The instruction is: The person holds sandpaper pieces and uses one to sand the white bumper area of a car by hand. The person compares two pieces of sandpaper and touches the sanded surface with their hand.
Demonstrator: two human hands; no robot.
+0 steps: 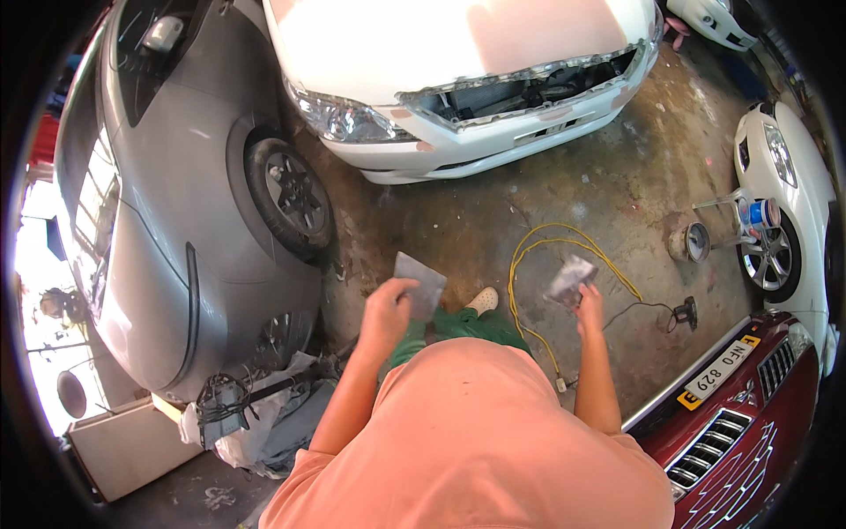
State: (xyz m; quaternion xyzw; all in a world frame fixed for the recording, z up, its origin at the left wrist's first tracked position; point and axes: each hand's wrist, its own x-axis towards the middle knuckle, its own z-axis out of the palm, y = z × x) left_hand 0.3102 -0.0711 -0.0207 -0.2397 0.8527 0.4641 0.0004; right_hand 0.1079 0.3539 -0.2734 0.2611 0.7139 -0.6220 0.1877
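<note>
Holding with the left hand (386,310) a flat grey plate (419,286), closed upon its near left edge, thumb over the upper face; gripping with the right hand (590,309) a silvery-grey piece (570,279) by its near right part. Cannot tell the placing of the hidden fingers. For handling, judge the plate to be light and rather stiff, lying flat though supported from one side only; probably best taken there, at the edge, leaving the wide face free. Judge the silvery-grey piece also thin and light, perhaps a little flexible, perhaps slippery if smeared; better to pinch at the end nearest to the palm, away from the corners. As for looks, see on the plate a plain grey, four-cornered face with straight edges; on the other piece, a bright shine at the far side and darker, uneven patches near the fingers. Too blurred for telling its exact outline or material. To be found between both grips, a pale clog (483,301); just left of the right grip and beyond, a yellow cable (512,273); well apart to its right, a round tin (690,242); far beyond both grips, a white car (379,53) with a gap at the front
</note>
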